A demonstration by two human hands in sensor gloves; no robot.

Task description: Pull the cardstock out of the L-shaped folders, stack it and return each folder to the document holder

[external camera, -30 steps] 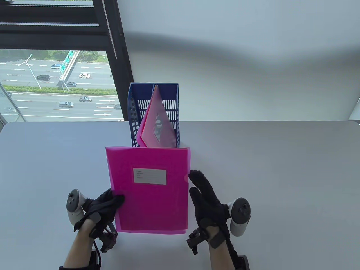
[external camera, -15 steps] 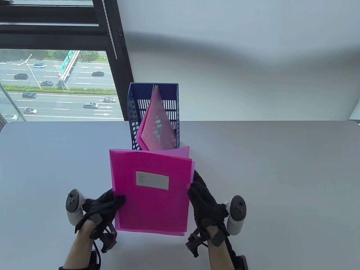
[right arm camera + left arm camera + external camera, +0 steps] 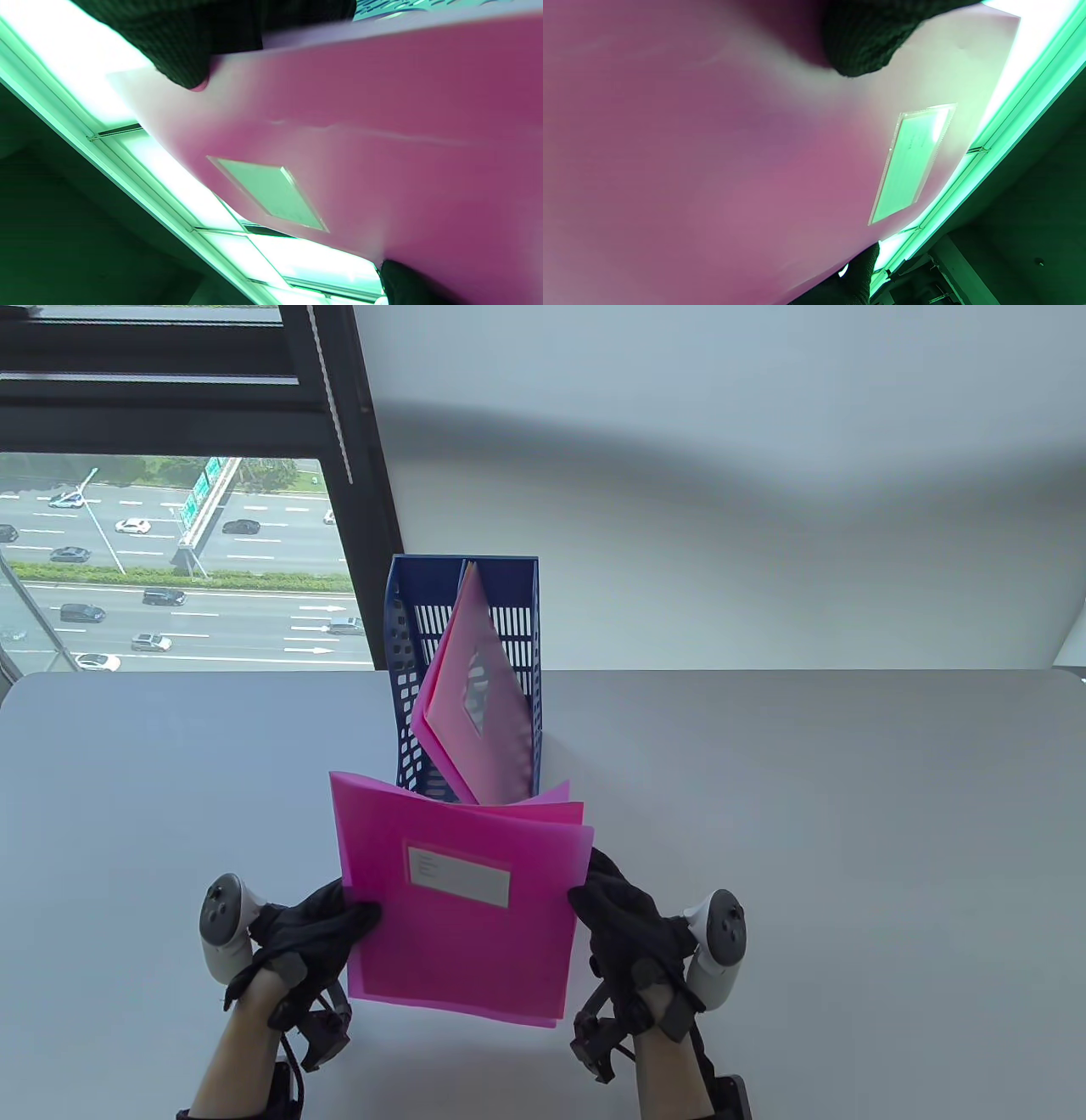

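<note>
I hold a magenta L-shaped folder point(image 3: 458, 916) with a white label point(image 3: 458, 878) tilted up off the table point(image 3: 848, 857). My left hand point(image 3: 344, 918) pinches its left edge, thumb on the front. My right hand point(image 3: 590, 895) pinches the right edge, fingers behind the front sheet. At the top right corner the layers fan apart and paler pink cardstock point(image 3: 556, 808) shows. Both wrist views are filled by the folder point(image 3: 712, 169) point(image 3: 403, 127), with a gloved fingertip point(image 3: 865, 46) point(image 3: 182, 67) on it. Behind stands the blue document holder point(image 3: 407, 645) holding pink folders point(image 3: 471, 687).
The blue holder stands at the table's far edge, just behind the folder's top edge. A window point(image 3: 170, 560) is at the back left and a white wall point(image 3: 764, 517) behind the table.
My right hand moved from beside the folder's right edge to pinch it. The folder tilted up and drew nearer to me, and its layers spread apart at the top right.
</note>
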